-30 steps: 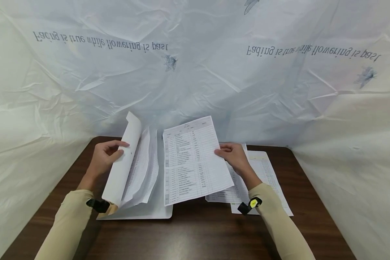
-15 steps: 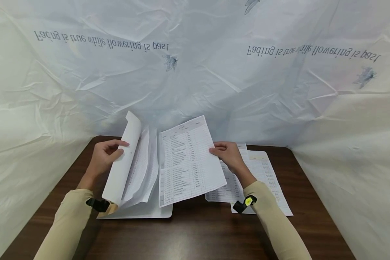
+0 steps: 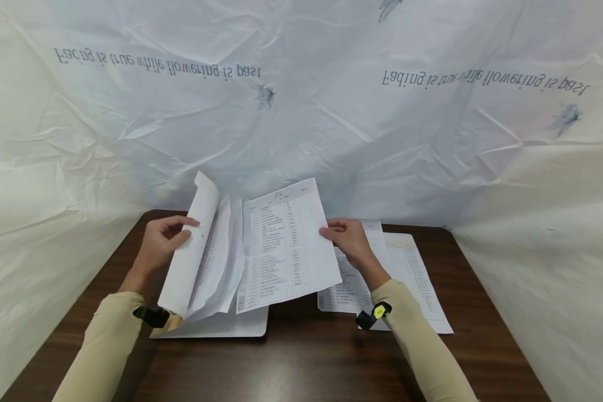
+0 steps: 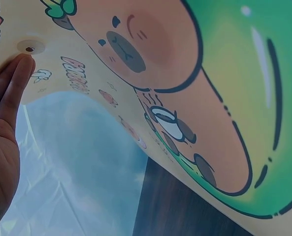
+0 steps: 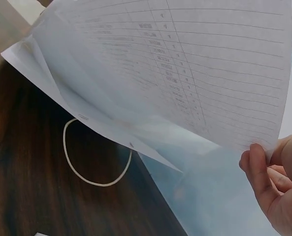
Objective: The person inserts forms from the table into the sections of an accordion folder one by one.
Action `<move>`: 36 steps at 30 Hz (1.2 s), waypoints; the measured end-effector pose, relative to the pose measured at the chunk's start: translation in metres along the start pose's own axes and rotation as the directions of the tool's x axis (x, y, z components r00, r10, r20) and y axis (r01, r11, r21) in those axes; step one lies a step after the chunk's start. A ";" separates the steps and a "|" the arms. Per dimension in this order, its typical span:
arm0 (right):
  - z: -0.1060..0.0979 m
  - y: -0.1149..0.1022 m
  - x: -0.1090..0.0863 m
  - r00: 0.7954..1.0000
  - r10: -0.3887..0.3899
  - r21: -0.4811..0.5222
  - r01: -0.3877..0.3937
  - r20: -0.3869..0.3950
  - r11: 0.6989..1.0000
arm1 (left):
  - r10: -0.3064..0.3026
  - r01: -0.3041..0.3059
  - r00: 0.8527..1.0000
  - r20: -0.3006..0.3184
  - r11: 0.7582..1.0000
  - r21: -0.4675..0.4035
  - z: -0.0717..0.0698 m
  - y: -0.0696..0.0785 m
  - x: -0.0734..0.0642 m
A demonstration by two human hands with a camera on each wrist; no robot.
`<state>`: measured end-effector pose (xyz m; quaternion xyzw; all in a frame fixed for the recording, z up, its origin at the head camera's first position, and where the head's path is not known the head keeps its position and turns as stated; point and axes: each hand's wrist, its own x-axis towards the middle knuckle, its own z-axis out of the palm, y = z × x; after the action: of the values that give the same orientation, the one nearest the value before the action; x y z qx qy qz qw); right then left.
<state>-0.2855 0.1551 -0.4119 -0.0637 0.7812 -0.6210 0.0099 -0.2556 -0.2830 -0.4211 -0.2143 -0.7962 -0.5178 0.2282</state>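
Beige sleeves (image 3: 97, 349) reach over a dark brown wood-grain table (image 3: 301, 368), a person's two hands well apart. The left hand (image 3: 159, 240) pinches the raised, curling white cover (image 3: 181, 279) of a flat paper folder (image 3: 241, 329), cartoon-printed outside, loose printed pages (image 3: 213, 268) fanned within. The right hand (image 3: 349, 240) pinches the right edge of a white printed sheet (image 3: 286, 251), tilted above the folder's right side. Farther right, overlapping white printed papers (image 3: 417, 273) lie on the table; behind hangs creased white sheeting (image 3: 301, 134) bearing lettering.
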 end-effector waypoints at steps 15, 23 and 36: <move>0.023 0.006 -0.013 0.999 0.045 0.064 -0.044 -0.006 0.997 | 0.028 -0.028 0.999 -0.028 0.999 0.018 -0.002 -0.002 -0.001; 0.033 0.013 -0.012 0.997 0.047 0.056 -0.043 -0.066 0.998 | 0.055 -0.055 0.998 -0.003 0.998 0.013 0.001 0.016 0.000; 0.043 0.010 -0.011 0.994 0.027 0.032 -0.024 -0.102 0.999 | 0.022 -0.022 1.000 -0.021 1.000 0.003 -0.001 0.000 0.000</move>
<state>-0.2714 0.1167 -0.4325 -0.0217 0.7718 -0.6351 -0.0210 -0.2554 -0.2840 -0.4211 -0.2171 -0.7920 -0.5165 0.2426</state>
